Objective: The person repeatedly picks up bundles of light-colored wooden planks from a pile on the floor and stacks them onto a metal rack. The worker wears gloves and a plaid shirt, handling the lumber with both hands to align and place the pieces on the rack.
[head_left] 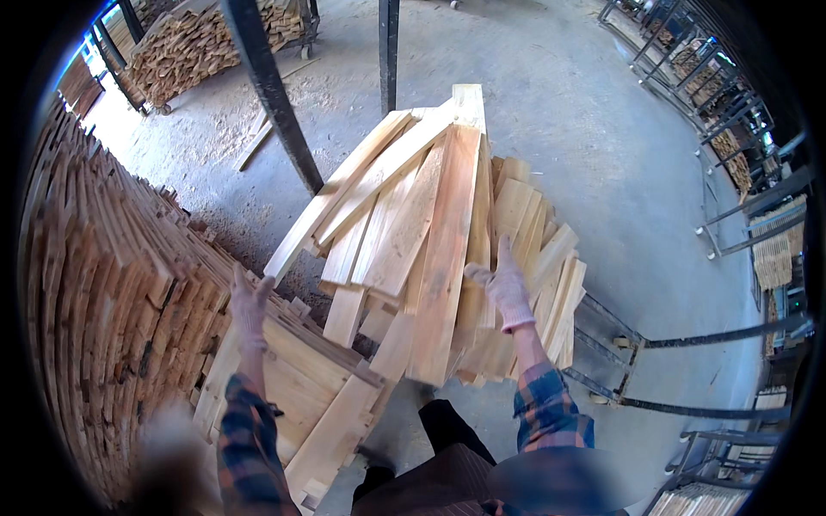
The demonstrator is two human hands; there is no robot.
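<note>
Both my hands wear pale knit work gloves. My left hand (249, 308) is open, fingers and thumb apart, beside the tall stack at left and just short of the near end of a long narrow board (320, 199). My right hand (506, 291) is also open, thumb out to the left, over the right side of a loose heap of boards (516, 206). A wide reddish plank (447, 258) lies lengthwise on top of this heap, left of my right hand. Pale boards (400, 219) fan out beside it. Neither hand has a board between its fingers.
A tall stack of planks (112, 318) rises at left, with a lower stack of wide boards (301, 370) beside my left forearm. Dark metal posts (271, 90) stand beyond the heap. Metal cart rails (628, 365) lie right; a loaded lumber cart (185, 56) stands far left.
</note>
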